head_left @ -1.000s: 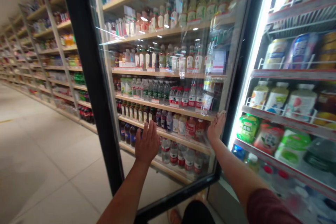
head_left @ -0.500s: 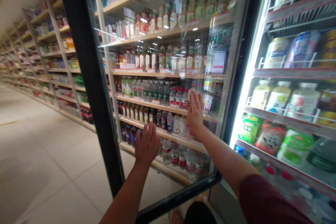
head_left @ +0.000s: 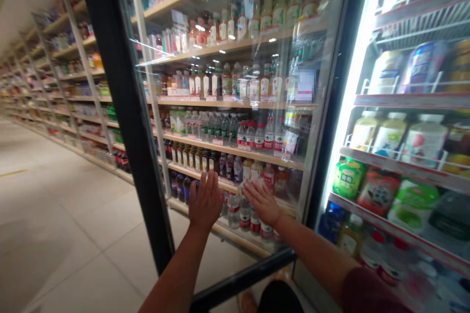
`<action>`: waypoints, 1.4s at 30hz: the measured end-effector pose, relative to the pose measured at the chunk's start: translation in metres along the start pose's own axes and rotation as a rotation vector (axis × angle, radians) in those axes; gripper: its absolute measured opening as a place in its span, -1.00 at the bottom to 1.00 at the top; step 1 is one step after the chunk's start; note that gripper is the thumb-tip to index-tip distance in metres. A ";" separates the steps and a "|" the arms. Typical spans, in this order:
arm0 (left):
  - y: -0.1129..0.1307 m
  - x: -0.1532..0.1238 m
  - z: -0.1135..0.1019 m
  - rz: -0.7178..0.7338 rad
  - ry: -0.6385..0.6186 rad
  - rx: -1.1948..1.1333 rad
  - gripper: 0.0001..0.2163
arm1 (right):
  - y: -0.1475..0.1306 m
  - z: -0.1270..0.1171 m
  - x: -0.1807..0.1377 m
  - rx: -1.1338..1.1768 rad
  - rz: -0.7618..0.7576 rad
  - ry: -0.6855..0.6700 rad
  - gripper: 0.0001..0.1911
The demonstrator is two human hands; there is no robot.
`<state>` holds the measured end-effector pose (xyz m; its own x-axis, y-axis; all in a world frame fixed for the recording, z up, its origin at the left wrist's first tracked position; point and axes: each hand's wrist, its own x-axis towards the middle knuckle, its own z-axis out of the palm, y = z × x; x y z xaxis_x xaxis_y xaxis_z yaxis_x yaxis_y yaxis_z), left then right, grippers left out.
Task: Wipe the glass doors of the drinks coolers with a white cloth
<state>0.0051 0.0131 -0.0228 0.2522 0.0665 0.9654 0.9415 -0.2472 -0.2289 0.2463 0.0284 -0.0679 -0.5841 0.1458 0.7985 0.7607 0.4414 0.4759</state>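
Note:
The glass door (head_left: 235, 83) of an upright cooler stands swung out in front of me, set in a black frame. Against its lower left part lies my left hand (head_left: 206, 201), flat, fingers stretched and holding nothing. My right hand (head_left: 265, 205) presses a pale, crumpled cloth (head_left: 253, 184) to the glass, its fingers extended over it. Most of the cloth is hidden under those fingers, and its exact material is unclear. Shelves of bottled drinks (head_left: 205, 124) show behind the pane.
To the right, the lit cooler (head_left: 407, 102) holds bottles and cans on wire-fronted shelves. Long store shelves (head_left: 73, 68) run back along the left above a tiled floor (head_left: 73, 215). The door's lower frame bar (head_left: 246, 276) crosses in front of my legs.
My right hand has slid down and slightly left across the glass with the cloth. My left hand has stayed in place on the pane.

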 end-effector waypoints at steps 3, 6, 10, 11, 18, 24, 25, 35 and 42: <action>0.000 0.000 -0.001 0.001 -0.003 0.005 -0.32 | -0.007 0.000 0.009 0.040 -0.031 -0.025 -0.41; 0.000 0.000 -0.001 0.001 -0.006 0.010 -0.32 | -0.015 0.000 0.022 0.069 -0.031 -0.032 -0.42; 0.000 -0.002 0.000 0.004 -0.005 0.014 -0.35 | -0.021 -0.001 0.044 0.066 0.000 -0.001 -0.41; 0.000 -0.002 0.000 0.004 -0.006 0.013 -0.35 | -0.020 -0.003 0.051 0.061 0.008 0.014 -0.42; -0.001 -0.002 0.001 -0.004 -0.010 -0.024 -0.33 | 0.007 -0.021 0.102 0.027 0.212 0.151 -0.48; 0.001 0.000 -0.001 0.003 -0.011 0.000 -0.32 | 0.003 -0.011 0.077 0.051 0.113 0.164 -0.50; 0.001 0.000 -0.001 0.002 -0.014 0.002 -0.33 | 0.004 -0.011 0.074 0.054 0.086 0.148 -0.50; 0.001 -0.002 -0.002 -0.013 -0.034 -0.030 -0.32 | 0.011 -0.016 0.088 0.060 0.265 0.163 -0.42; 0.001 -0.002 -0.002 -0.014 -0.034 -0.021 -0.30 | 0.010 -0.017 0.080 0.063 0.168 0.091 -0.43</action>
<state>0.0053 0.0108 -0.0246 0.2467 0.1028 0.9636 0.9402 -0.2664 -0.2123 0.2118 0.0299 0.0072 -0.4200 0.1428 0.8962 0.8247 0.4723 0.3112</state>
